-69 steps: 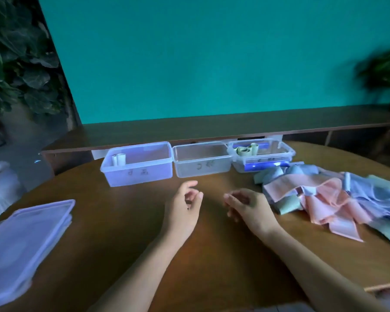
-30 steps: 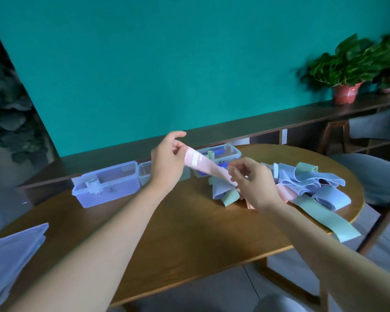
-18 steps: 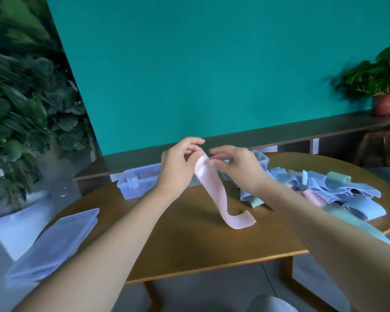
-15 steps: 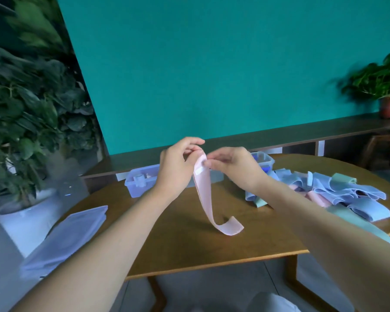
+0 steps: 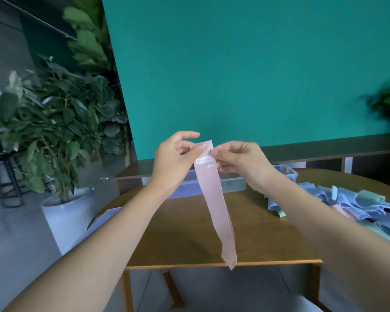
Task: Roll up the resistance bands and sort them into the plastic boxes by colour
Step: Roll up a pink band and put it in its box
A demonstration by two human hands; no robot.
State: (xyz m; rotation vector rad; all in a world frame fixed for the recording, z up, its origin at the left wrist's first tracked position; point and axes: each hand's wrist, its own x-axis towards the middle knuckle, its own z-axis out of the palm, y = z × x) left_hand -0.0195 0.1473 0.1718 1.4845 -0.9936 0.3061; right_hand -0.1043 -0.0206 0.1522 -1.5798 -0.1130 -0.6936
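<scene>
- Head view: the left hand [image 5: 175, 157] and the right hand [image 5: 239, 162] each pinch the top end of a pink band [image 5: 214, 199], lifted above the bench [image 5: 185, 233] so it hangs straight, likely ready for rolling from the top
- The boxes [image 5: 232, 184] sit behind the hands, partly hidden; the pile of bands [image 5: 356, 208] lies to the right, a potted plant [image 5: 52, 131] stands left; nothing blocks the hands
</scene>
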